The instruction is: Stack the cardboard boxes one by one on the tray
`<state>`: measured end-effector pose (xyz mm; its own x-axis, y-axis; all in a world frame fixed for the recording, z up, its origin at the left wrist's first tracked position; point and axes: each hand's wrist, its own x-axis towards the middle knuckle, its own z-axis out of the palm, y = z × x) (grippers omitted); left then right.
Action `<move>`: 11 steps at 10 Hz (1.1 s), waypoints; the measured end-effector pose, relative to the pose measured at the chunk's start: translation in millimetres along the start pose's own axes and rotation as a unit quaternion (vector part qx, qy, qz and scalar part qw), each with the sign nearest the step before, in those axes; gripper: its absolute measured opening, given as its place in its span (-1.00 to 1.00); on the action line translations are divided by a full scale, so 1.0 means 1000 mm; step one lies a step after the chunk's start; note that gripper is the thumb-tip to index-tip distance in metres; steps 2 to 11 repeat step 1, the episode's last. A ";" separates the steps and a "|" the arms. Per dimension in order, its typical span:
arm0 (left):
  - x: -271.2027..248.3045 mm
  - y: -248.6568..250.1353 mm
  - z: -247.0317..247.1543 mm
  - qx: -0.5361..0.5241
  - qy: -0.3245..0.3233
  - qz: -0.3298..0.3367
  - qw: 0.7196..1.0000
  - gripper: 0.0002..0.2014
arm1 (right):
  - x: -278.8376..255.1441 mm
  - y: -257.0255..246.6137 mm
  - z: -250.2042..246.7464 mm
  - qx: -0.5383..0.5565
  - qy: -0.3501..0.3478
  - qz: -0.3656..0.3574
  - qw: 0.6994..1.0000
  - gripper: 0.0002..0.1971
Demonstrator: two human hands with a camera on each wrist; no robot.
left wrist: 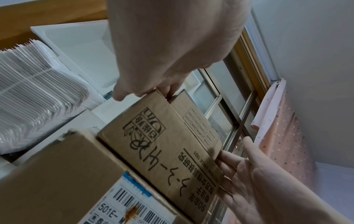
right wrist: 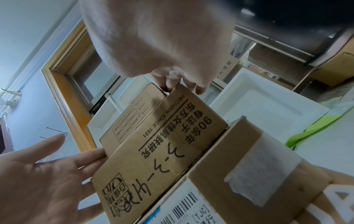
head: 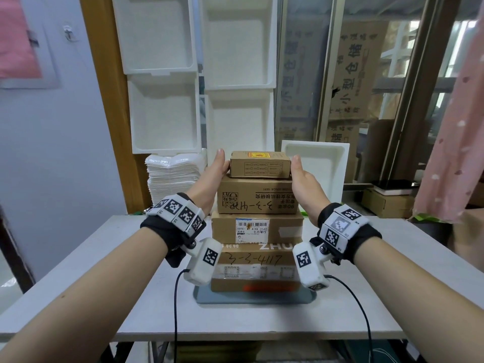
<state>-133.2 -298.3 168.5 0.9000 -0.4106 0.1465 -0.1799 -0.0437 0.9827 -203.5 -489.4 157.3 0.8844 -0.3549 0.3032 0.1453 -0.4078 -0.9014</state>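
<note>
Several brown cardboard boxes stand stacked on a grey tray [head: 251, 298] on the table. The small top box [head: 260, 164] rests on the second box [head: 258, 195], which has handwriting on its front. My left hand [head: 214, 169] lies flat against the top box's left end. My right hand [head: 301, 174] lies flat against its right end. Fingers of both hands are straight. In the left wrist view my left hand [left wrist: 164, 60] touches the top box [left wrist: 197, 119]. The right wrist view shows my right hand [right wrist: 162, 45] at that box's [right wrist: 132, 116] other end.
White foam trays [head: 162, 106] lean upright against the wall behind the stack. A pile of white bags [head: 172, 176] sits back left and another foam tray [head: 319, 166] back right. A pink curtain [head: 455, 127] hangs at the right. Cables run off the table's [head: 78, 284] front edge.
</note>
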 end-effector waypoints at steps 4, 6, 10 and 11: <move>-0.002 0.000 -0.004 -0.024 0.017 0.000 1.000 -0.19 | 0.004 0.002 -0.003 0.003 0.017 -0.002 1.000 0.04; -0.002 0.000 -0.004 -0.024 0.017 0.000 1.000 -0.19 | 0.004 0.002 -0.003 0.003 0.017 -0.002 1.000 0.04; -0.002 0.000 -0.004 -0.024 0.017 0.000 1.000 -0.19 | 0.004 0.002 -0.003 0.003 0.017 -0.002 1.000 0.04; -0.002 0.000 -0.004 -0.024 0.017 0.000 1.000 -0.19 | 0.004 0.002 -0.003 0.003 0.017 -0.002 1.000 0.04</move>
